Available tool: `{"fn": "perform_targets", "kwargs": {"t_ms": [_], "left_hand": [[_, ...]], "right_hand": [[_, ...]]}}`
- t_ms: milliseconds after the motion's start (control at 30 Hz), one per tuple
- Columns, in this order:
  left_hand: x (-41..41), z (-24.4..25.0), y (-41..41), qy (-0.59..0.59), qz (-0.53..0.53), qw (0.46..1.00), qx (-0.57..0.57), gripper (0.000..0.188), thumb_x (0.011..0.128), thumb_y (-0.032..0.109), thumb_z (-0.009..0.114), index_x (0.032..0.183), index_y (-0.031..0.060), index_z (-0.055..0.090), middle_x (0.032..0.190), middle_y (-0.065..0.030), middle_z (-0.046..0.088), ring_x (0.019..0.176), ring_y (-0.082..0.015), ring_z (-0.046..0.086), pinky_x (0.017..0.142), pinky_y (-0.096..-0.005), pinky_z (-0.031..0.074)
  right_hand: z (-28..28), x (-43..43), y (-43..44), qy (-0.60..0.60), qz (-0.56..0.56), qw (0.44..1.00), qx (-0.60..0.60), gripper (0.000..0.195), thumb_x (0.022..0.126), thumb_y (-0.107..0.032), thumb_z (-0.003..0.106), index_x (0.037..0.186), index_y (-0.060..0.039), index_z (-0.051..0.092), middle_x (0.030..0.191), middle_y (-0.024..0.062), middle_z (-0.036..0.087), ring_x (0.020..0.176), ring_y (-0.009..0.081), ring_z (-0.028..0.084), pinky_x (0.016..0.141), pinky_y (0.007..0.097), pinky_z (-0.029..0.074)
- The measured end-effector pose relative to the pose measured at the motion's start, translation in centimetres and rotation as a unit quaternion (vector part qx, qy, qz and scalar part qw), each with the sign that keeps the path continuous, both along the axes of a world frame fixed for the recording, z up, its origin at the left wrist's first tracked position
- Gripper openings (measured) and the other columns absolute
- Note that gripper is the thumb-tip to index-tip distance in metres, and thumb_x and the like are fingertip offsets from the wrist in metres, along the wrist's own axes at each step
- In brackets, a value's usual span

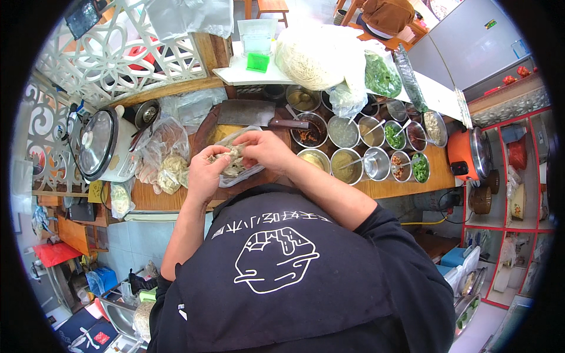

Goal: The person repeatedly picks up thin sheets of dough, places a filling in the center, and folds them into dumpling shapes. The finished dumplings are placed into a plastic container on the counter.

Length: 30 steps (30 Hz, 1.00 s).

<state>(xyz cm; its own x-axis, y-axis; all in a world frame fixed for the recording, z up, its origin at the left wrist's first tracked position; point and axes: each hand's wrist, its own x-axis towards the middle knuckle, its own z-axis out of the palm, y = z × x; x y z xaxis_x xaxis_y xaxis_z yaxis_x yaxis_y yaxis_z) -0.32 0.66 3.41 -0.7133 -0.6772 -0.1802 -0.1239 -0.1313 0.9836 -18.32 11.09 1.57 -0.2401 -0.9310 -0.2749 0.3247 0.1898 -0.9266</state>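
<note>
My left hand (205,172) grips a clump of pale, torn, stringy food (234,164), perhaps mushroom or pickled vegetable. From the other side, the fingertips of my right hand (267,152) pinch the same clump. Beneath it lies an opened clear plastic bag (240,178), on a round wooden chopping board (207,119). Across the board's far side rests a cleaver (245,113), its dark wooden handle pointing right, just beyond my right hand. Left of my left hand sits a plastic bag of pale yellowish food (173,173).
Several metal pots of sauces and toppings, including chopped greens (394,136), crowd the right side, some with spoons. A white rice cooker (99,143) stands left, an orange cooker (468,154) far right. Bagged noodles (313,61) sit on the white shelf (229,75). Beyond, a person (388,17) is seated.
</note>
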Motion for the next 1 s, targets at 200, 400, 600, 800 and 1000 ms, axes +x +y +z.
{"fn": "perform_targets", "kwargs": {"t_ms": [200,400,600,800,1000], "left_hand": [[-0.1,-1.2,-0.3,0.035,0.001,0.993,0.111,0.016,0.093,0.007,0.072,0.105,-0.0030,0.070,0.095,-0.0043,0.070,0.083,-0.0086,0.063,0.073,-0.0258,0.052],[-0.5,-0.9,0.5,0.001,0.023,0.999,0.029,0.013,0.096,0.007,0.071,0.106,-0.0009,0.068,0.093,-0.0024,0.069,0.081,-0.0073,0.063,0.071,-0.0230,0.052],[-0.6,-1.8,1.2,0.024,0.047,0.998,-0.015,0.011,0.095,0.009,0.072,0.101,-0.0006,0.071,0.086,-0.0004,0.070,0.076,-0.0050,0.060,0.066,-0.0240,0.050],[-0.1,-0.8,1.2,0.039,0.042,0.998,-0.016,0.011,0.097,0.006,0.069,0.107,0.0000,0.068,0.093,-0.0006,0.068,0.081,-0.0060,0.060,0.072,-0.0227,0.051],[0.0,-0.9,0.0,0.056,0.032,0.998,0.027,0.013,0.098,0.005,0.067,0.110,0.0007,0.067,0.097,-0.0009,0.067,0.085,-0.0070,0.061,0.078,-0.0225,0.050]], "right_hand": [[1.9,0.7,0.1,0.121,0.035,0.992,-0.031,0.017,0.090,-0.008,0.072,0.102,0.0036,0.071,0.076,0.0054,0.069,0.065,0.0100,0.064,0.059,0.0282,0.052],[1.8,1.3,-0.5,0.237,-0.039,0.971,0.016,0.013,0.086,-0.008,0.069,0.091,0.0041,0.069,0.065,0.0069,0.066,0.055,0.0119,0.063,0.052,0.0308,0.051],[0.2,1.1,-1.2,0.301,-0.061,0.951,0.022,0.013,0.085,-0.007,0.067,0.090,0.0048,0.069,0.065,0.0094,0.067,0.054,0.0152,0.066,0.050,0.0327,0.053],[-1.1,-0.1,-1.4,0.355,-0.108,0.926,0.073,0.012,0.086,-0.007,0.067,0.089,0.0051,0.069,0.064,0.0099,0.068,0.054,0.0160,0.069,0.051,0.0321,0.055],[-0.3,-0.6,-0.9,0.041,-0.068,0.996,0.040,0.007,0.091,-0.002,0.062,0.093,0.0044,0.063,0.079,0.0118,0.069,0.069,0.0206,0.072,0.055,0.0336,0.060]]}}
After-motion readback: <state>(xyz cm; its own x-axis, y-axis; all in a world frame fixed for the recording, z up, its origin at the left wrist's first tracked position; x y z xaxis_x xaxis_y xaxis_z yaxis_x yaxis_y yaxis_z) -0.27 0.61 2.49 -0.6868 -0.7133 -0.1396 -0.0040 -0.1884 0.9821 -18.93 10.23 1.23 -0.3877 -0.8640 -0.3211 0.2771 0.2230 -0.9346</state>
